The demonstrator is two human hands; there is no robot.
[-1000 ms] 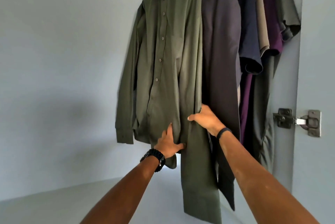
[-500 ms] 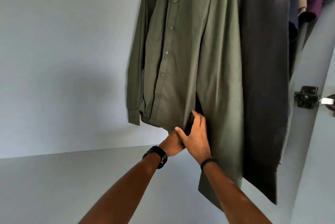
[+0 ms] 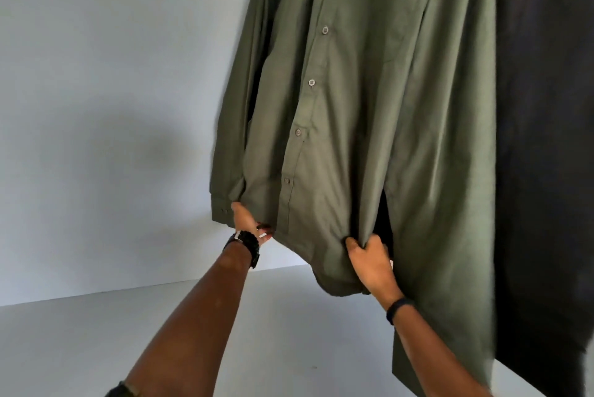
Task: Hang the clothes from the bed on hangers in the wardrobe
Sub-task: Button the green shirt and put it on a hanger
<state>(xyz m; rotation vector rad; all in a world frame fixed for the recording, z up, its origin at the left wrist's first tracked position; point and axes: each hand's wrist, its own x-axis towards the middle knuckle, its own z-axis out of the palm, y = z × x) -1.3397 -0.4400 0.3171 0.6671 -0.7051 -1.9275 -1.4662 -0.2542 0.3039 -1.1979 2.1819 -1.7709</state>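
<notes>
The olive-green shirt point(image 3: 369, 101) is hanging above both hands inside the wardrobe, its top and hanger out of view, with its hem coming down to wrist level. The left hand point(image 3: 247, 221) is gripping the lower left edge of the front panel, just beside the dangling sleeve cuff point(image 3: 221, 208), though most of its fingers are tucked behind the cloth and cannot be read exactly. The right hand point(image 3: 369, 263) is bunching a fold of the hem by the side slit, fingers curled round the fabric. Between the two hands the front is spreading out, creases fanning upward from each grip — a sign that the cloth is thin, soft and light, yielding wherever it is being pulled. It is probably not slippery; the woven surface is gathering readily under the fingers. Being limp, it is likely to follow any tug rather than hold a shape, so smoothing is best done from the hem corners, as now, with an even downward draw and both hands apart. The button placket point(image 3: 308, 81) running above the left hand is the stiffest line and a good place to take hold for straightening the front. A dark garment point(image 3: 546, 139) is hanging to the right of the right hand, touching the shirt — a hard pull sideways could drag it along or tip the unseen hanger.
</notes>
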